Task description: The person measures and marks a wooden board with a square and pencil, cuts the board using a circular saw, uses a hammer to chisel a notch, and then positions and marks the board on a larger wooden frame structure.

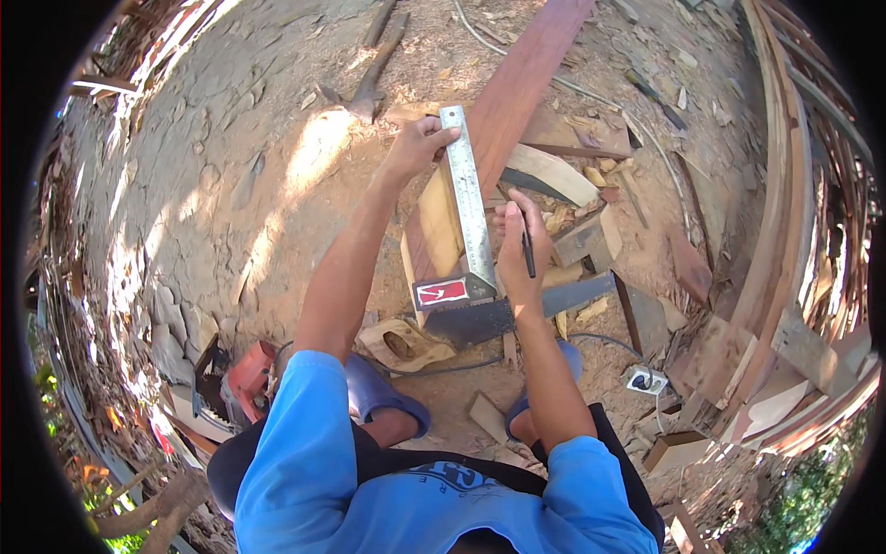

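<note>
A try square with a steel ruler blade (469, 208) lies along a wooden plank (438, 231), which is yellowish with a reddish-brown edge. The square's dark stock (480, 290), bearing a red patch, sits at the plank's near end. My left hand (423, 148) is closed on the blade's far end, thumb on top and the fingers partly hidden beneath. Right of the blade, my right hand (522, 242) grips a slim black pen (529, 254) that points down toward me. A dark saw blade (563, 297) lies just below, partly behind my right forearm.
A long reddish board (531, 78) runs away to the far side. Offcuts lie right of it, with a curved pale piece (558, 173) among them. A hatchet-like tool (377, 78) lies beyond my left hand. A red power tool (249, 380), cables and a white socket (646, 379) are near my feet.
</note>
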A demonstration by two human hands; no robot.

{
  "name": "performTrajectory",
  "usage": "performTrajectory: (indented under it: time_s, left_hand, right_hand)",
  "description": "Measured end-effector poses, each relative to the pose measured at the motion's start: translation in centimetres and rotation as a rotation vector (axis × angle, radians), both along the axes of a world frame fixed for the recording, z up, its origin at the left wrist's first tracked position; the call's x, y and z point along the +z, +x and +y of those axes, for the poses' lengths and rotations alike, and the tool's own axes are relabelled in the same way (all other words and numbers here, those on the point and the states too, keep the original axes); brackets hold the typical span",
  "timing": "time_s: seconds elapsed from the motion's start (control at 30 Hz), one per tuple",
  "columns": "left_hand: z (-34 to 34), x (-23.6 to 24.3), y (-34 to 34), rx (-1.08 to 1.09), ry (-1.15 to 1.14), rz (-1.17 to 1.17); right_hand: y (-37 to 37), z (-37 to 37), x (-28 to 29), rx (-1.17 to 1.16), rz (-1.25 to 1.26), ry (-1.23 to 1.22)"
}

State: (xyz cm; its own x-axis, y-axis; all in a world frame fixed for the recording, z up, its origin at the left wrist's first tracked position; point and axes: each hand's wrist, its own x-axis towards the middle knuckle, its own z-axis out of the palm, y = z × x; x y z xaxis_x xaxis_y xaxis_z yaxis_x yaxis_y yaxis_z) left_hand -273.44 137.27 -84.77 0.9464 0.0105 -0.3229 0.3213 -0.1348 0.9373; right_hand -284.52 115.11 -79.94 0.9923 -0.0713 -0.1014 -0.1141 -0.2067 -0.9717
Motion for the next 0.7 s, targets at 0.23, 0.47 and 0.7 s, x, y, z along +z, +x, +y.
performTrajectory:
  time_s: [0.23, 0.47, 0.7]
  left_hand:
    - [0.0, -0.7, 0.0, 0.069, -0.049, -0.04]
    - [0.8, -1.5, 0.1, 0.021, -0.005, -0.028]
    - [0.4, -1.6, -0.2, 0.048, -0.07, -0.029]
  right_hand:
    - [-0.7, 0.1, -0.4, 0.019, 0.01, -0.064]
    - [-0.4, 0.2, 0.5, 0.034, 0.007, 0.027]
    - [0.8, 3.5, -0.1, 0.163, -0.067, 0.028]
